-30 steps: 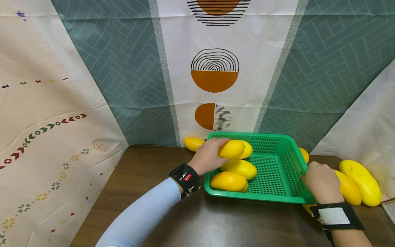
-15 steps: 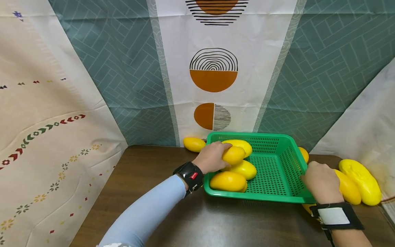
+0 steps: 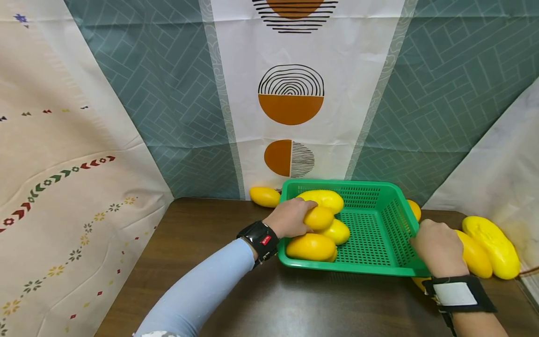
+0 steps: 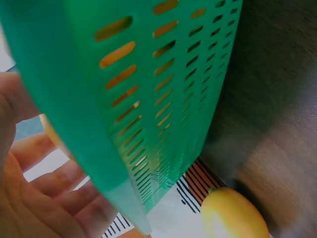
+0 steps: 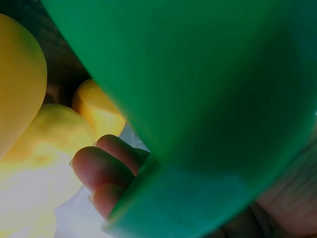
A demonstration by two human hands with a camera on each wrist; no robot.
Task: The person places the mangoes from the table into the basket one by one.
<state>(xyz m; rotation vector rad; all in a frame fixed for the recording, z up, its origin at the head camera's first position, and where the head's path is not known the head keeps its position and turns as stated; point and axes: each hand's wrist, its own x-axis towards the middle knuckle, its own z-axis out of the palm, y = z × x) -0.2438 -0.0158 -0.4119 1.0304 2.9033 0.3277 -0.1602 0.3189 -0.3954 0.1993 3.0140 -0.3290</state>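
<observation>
A green plastic basket with slotted walls stands on the dark table. Several yellow mangoes lie in its left half, among them a front mango and a back mango. My left hand reaches over the left rim and grips a mango on top of the others. Its fingers show past the basket wall in the left wrist view. At the right end my right hand grips the basket rim, with fingertips curled around it in the right wrist view.
One mango lies behind the basket's left corner, also seen as a mango in the left wrist view. More mangoes lie right of the basket, one partly under my right wrist. A patterned cloth hangs behind the table.
My left hand has moved slightly down and toward me with its mango, lowering it onto the mangoes in the basket. The back mango shows more now. My right hand stays on the rim.
</observation>
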